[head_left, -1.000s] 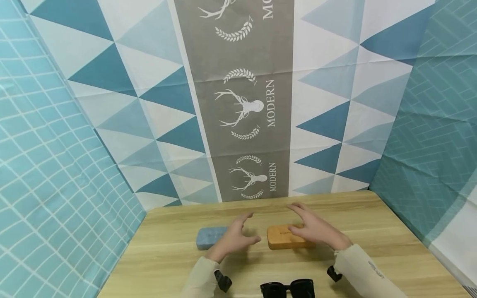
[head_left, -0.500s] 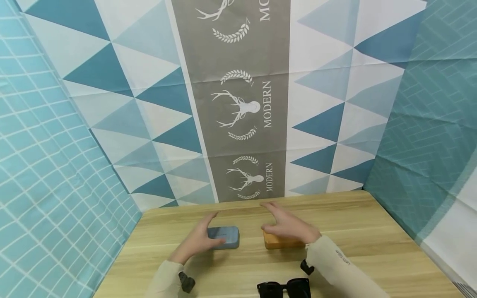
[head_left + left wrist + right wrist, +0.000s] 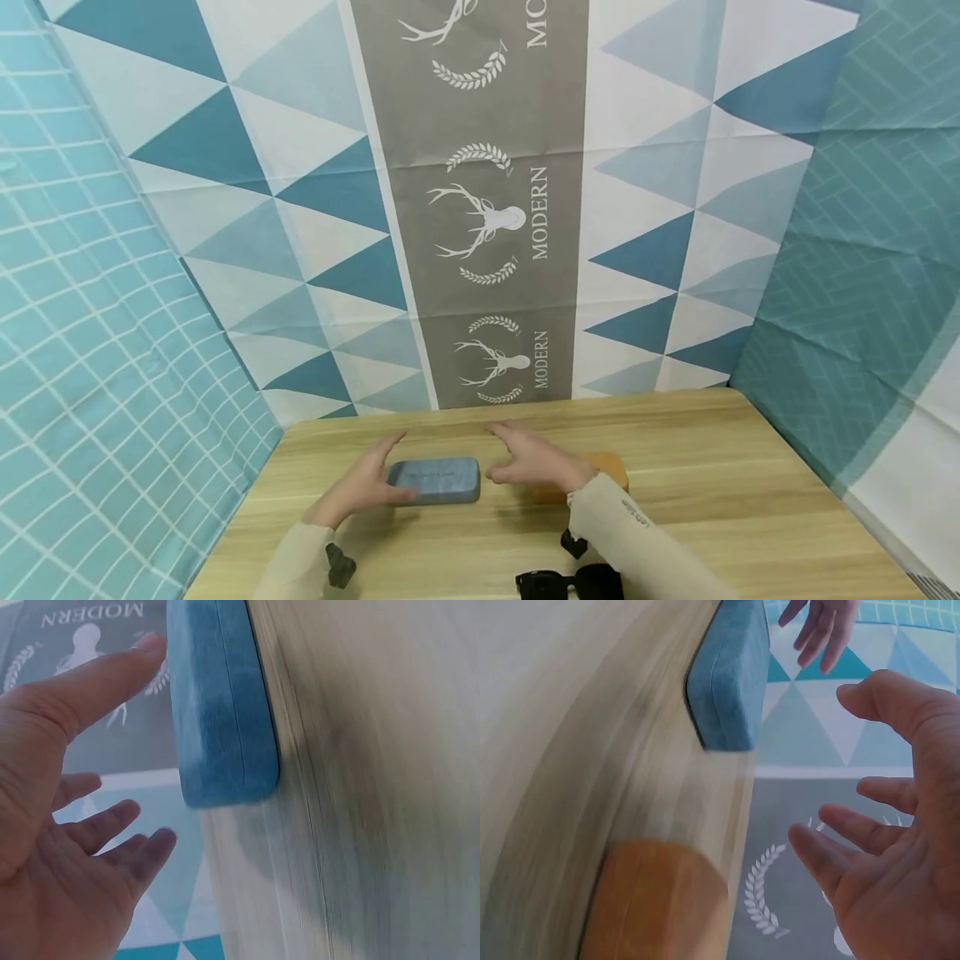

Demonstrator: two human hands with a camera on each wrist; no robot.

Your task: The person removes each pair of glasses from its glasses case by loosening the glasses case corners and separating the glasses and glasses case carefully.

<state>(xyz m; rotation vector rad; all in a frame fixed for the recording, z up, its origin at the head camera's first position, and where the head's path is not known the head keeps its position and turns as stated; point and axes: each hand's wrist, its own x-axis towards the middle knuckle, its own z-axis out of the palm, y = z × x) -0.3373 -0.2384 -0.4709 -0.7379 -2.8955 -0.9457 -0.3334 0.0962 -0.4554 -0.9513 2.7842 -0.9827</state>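
A blue glasses case (image 3: 446, 482) lies flat on the wooden table, its long side running left to right. My left hand (image 3: 362, 485) hovers at its left end, thumb and fingers spread apart; in the left wrist view the thumb is near the blue case (image 3: 221, 712). To the right of that case is my right hand (image 3: 536, 460), its fingers spread and holding nothing. Behind the right hand and wrist, an orange case (image 3: 611, 468) is partly hidden. The right wrist view shows the end of the orange case (image 3: 656, 900) below the hand.
Black sunglasses (image 3: 570, 582) lie at the table's near side, partly cut off by the frame. Patterned cloth (image 3: 502, 275) hangs behind the wooden table (image 3: 697, 517), with tile-print cloth (image 3: 112, 333) on the left and green cloth (image 3: 847, 333) on the right.
Both hands have moved left. The left hand has passed from over the blue case to its left end. The right hand has moved from the orange case toward the gap between the cases.
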